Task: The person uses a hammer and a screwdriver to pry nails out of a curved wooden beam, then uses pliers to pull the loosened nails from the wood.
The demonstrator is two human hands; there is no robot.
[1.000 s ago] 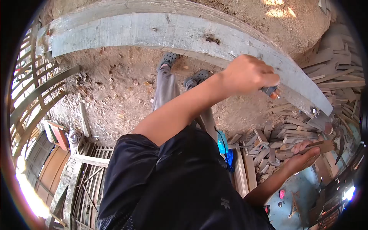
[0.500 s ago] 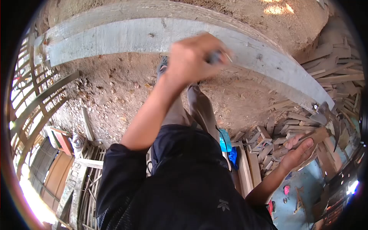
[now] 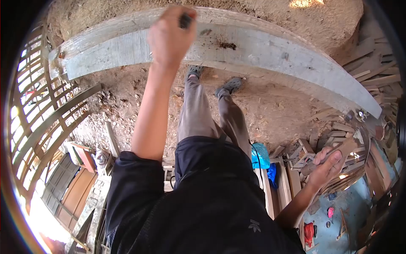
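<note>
My left hand [image 3: 171, 38] is closed in a fist over the left half of a long grey-white board [image 3: 253, 48], with a small dark object [image 3: 185, 20] showing between the curled fingers. Dark crumbly debris [image 3: 228, 45] lies on the board just right of this hand. Out at the right, my right hand [image 3: 325, 164] grips a wooden-handled tool [image 3: 347, 148], fingers wrapped round the wood. A curved metal part shows at the tool's far end, close to the board's right tip.
Scrap wood [image 3: 376, 80] is piled around the board's right end. On the left stands a slatted wooden lattice [image 3: 46, 101]. A light blue bag [image 3: 260, 155] lies beside my right leg. My shoes [image 3: 230, 86] are on bare earth along the board's near edge.
My left hand has moved left and farther up across the board, uncovering the dark debris. The right hand keeps its grip on the tool. The whole view has shifted slightly.
</note>
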